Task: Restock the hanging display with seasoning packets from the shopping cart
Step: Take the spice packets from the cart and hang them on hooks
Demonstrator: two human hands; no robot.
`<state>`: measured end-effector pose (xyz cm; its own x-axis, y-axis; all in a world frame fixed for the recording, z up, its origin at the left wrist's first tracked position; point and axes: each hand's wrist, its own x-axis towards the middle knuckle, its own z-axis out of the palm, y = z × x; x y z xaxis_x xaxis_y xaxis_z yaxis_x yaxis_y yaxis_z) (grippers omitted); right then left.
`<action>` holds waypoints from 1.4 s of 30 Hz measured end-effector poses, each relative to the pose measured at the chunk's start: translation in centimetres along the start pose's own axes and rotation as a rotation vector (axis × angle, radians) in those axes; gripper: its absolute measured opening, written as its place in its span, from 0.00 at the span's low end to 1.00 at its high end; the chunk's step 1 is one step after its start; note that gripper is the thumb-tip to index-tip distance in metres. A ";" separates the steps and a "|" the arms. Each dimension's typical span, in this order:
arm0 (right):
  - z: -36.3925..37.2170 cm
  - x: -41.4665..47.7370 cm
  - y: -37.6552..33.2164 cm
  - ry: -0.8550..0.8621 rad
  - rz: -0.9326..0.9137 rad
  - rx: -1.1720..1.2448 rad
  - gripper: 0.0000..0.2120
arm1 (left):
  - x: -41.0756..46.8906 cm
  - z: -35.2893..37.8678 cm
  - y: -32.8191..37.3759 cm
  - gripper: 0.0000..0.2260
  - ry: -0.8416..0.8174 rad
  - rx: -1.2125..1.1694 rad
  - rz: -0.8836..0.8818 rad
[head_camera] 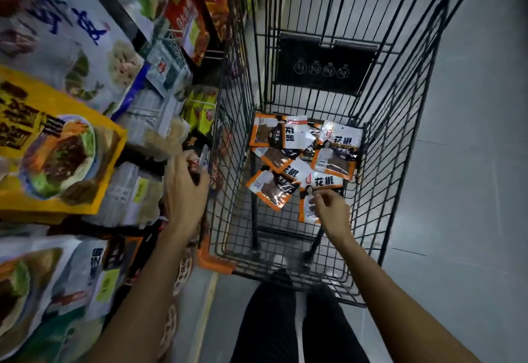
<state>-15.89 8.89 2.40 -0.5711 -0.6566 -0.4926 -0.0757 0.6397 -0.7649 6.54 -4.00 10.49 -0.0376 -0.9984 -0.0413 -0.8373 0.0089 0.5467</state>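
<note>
right hand (331,211) is down inside the cart (237,145), thumb and fingertips (315,196) in a narrow pinch on the top edge of the near packet (306,211). that one lies flat on the wire floor, long axis running roughly toward/away from the person, far end under the fingers; can't tell if that's the hang-hole end, too small. the other packets (297,157) sit loose and overlapping just beyond it, toward the far end of the basket, orange-and-white, facing all ways. left hand (185,185) is outside the cart, up against the display (171,71) on the left, fingers curled round a dark packet (196,162) there; blurred, so can't tell whether it's hung or loose. key geometry: stock is ahead and right, display is left, and the cart's left wire wall stands between them. right hand is nearer the stock, left hand nearer the display. my read: this is the pick-from-cart step, and the next move means lifting up over the wall and across to the left, then either a handoff or hanging direct. risk: thin pinch on a slick pouch, could slip or drag a neighbour it touches. plenty left in the cart, so the task looks far from done
</note>
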 end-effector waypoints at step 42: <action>7.7 5.6 4.6 0.105 0.558 0.448 0.06 | 3.2 4.6 0.7 0.11 0.072 0.241 0.407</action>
<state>-13.12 5.07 -7.11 -0.5045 -0.2238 -0.8339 0.5795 0.6282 -0.5192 3.30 -6.98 6.86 -0.3582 -0.9122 0.1987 -0.8651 0.4044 0.2967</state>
